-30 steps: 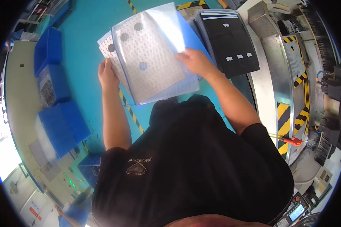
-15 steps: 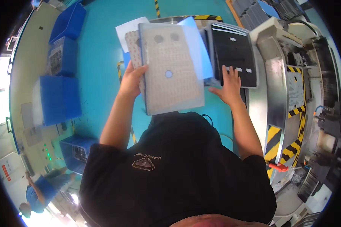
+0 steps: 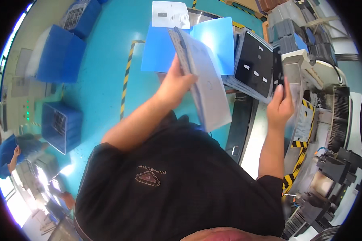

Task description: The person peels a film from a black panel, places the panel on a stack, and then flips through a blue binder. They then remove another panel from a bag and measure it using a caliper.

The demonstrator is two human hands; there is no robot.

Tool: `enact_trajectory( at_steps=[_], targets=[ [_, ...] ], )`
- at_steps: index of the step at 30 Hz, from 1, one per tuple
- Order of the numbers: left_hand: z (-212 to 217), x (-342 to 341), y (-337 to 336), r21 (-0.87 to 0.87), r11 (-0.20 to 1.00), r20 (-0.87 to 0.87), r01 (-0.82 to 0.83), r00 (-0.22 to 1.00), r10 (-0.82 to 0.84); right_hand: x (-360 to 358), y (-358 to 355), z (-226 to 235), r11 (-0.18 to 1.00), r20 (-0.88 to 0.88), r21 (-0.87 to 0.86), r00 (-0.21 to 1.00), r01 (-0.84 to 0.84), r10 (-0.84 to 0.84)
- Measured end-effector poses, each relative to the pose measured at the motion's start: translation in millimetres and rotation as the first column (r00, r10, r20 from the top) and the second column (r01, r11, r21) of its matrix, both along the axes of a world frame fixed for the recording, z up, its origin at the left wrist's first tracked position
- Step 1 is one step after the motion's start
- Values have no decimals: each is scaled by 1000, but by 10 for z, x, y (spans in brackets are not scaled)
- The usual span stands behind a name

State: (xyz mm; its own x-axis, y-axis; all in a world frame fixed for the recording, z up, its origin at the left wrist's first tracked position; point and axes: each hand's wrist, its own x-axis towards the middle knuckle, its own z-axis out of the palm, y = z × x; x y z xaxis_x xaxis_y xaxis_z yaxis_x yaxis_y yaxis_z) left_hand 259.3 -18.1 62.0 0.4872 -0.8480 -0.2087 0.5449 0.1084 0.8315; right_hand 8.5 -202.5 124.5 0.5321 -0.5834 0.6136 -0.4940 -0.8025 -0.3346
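Two bare hands are raised in front of a person in a black shirt. Nearest, the left hand [image 3: 176,85] is closed around the edge of a thin grey perforated sheet [image 3: 207,86], held tilted almost edge-on, with a flat blue plastic sheet [image 3: 217,42] and a white paper sheet [image 3: 171,14] stacked behind it. To the right, the right hand [image 3: 280,105] pinches a small flat black panel [image 3: 277,68] between thumb and fingers, upright, just beside a stack of black rectangular trays [image 3: 255,66] on the grey machine worktop [image 3: 301,72]. Farther off, on the turquoise floor [image 3: 104,80] to the left, stand blue plastic crates [image 3: 60,54], well apart from the hands.
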Motion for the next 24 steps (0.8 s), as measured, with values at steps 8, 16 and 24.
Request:
enact_trajectory(
  at_steps=[8, 16, 24],
  targets=[
    [227, -243, 437, -158, 977, -365, 144, 911, -194, 542, 1360, 5, 842, -156, 307, 849, -445, 505],
    [102, 151, 1049, -172, 955, -432, 240, 853, -292, 797, 1897, -66, 681, 25, 481, 785, -552, 619],
    [-11, 582, 1298, 3, 959, -239, 284, 931, -275, 1057, 2187, -124, 516, 126, 684, 781, -515, 612]
  ],
)
